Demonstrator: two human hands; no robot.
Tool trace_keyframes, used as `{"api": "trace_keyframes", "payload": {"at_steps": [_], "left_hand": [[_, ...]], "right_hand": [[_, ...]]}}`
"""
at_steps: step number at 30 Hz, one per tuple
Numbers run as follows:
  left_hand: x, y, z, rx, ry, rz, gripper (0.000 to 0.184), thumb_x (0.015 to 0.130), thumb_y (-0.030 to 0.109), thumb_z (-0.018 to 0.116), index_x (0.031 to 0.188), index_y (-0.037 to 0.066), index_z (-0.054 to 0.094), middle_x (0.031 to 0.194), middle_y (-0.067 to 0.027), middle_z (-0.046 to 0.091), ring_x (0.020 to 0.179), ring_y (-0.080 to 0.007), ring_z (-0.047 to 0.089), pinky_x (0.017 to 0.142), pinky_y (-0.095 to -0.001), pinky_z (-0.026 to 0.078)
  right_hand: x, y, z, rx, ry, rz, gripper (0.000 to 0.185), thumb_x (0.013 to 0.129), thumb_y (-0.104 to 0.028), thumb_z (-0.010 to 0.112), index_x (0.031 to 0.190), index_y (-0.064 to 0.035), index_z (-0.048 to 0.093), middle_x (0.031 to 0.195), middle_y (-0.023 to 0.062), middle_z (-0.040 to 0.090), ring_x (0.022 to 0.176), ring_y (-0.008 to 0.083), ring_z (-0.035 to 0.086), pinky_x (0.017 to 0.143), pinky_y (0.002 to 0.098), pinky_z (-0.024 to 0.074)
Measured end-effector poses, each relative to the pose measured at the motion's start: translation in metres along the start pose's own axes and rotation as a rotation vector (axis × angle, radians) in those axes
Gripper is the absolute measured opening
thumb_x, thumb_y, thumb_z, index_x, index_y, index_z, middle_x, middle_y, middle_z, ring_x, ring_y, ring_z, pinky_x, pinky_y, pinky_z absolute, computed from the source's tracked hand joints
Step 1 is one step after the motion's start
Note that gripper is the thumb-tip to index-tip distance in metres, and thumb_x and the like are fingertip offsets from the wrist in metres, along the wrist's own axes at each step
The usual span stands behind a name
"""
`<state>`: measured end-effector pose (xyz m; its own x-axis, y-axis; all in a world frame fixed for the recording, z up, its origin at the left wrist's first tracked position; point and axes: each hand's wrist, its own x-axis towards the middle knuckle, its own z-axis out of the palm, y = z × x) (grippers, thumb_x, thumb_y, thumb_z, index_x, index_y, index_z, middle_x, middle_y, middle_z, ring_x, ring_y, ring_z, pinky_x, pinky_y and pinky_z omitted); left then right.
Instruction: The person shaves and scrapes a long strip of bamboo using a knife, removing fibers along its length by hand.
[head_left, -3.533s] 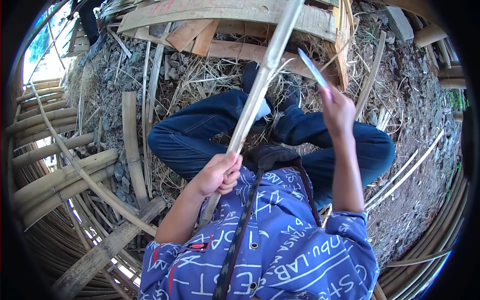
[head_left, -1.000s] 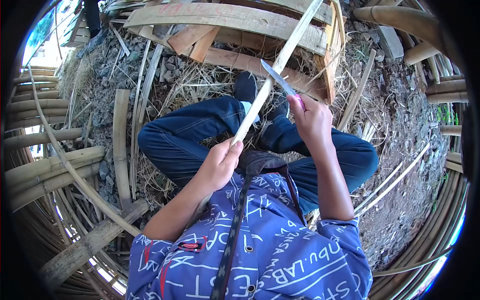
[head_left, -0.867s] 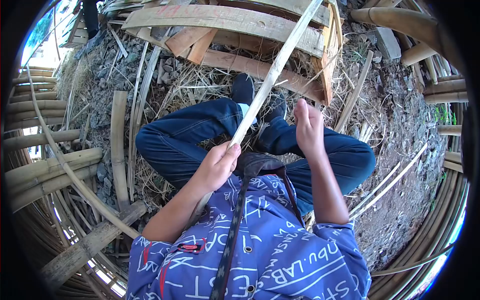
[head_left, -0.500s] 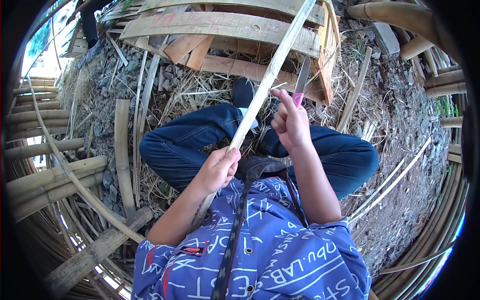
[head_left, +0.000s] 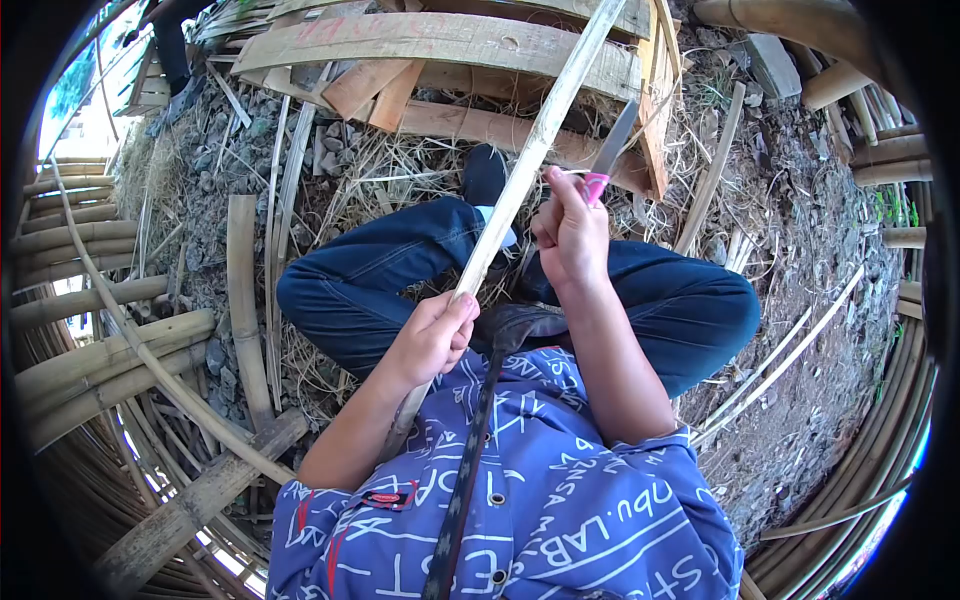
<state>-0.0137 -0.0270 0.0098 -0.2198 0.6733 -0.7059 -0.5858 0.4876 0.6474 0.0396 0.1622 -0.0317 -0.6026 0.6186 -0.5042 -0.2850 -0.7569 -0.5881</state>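
Note:
A long pale bamboo strip [head_left: 527, 163] slants from my lap up past the wooden boards at the top. My left hand [head_left: 436, 335] is closed around its lower part, near my waist. A knife [head_left: 612, 150] with a pink handle and a grey blade is in my right hand [head_left: 574, 228], its fingers closed on the handle. The blade points up and to the right, apart from the strip. My right hand is just to the right of the strip; whether the thumb touches it I cannot tell.
Wooden boards [head_left: 430, 42] form a crate-like frame ahead of my feet. Bamboo poles [head_left: 110, 355] lie stacked on the left, and more bamboo [head_left: 840, 85] stands at the right. Thin strips [head_left: 785, 365] and shavings are scattered over the rocky ground. A grey block [head_left: 772, 68] lies upper right.
My right hand has shifted slightly left and up with the knife, and the blade has tilted further right. The left hand keeps its hold on the bamboo strip.

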Motion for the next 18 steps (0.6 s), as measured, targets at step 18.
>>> {"api": "trace_keyframes", "payload": {"at_steps": [18], "left_hand": [[-0.002,-0.003,-0.01,-0.029,-0.09,-0.054,0.028,0.1,0.033,0.038,0.08,0.012,0.041,0.059,0.006,0.032,0.041,-0.0009,0.025,0.035,-0.019,0.018]], "right_hand": [[0.011,-0.095,-0.054,-0.055,0.287,-0.686,0.017,0.087,-0.008,0.062,0.075,-0.0095,0.049,0.047,-0.0035,0.038,0.035,0.0041,0.03,0.034,0.0222,0.0223]]}}
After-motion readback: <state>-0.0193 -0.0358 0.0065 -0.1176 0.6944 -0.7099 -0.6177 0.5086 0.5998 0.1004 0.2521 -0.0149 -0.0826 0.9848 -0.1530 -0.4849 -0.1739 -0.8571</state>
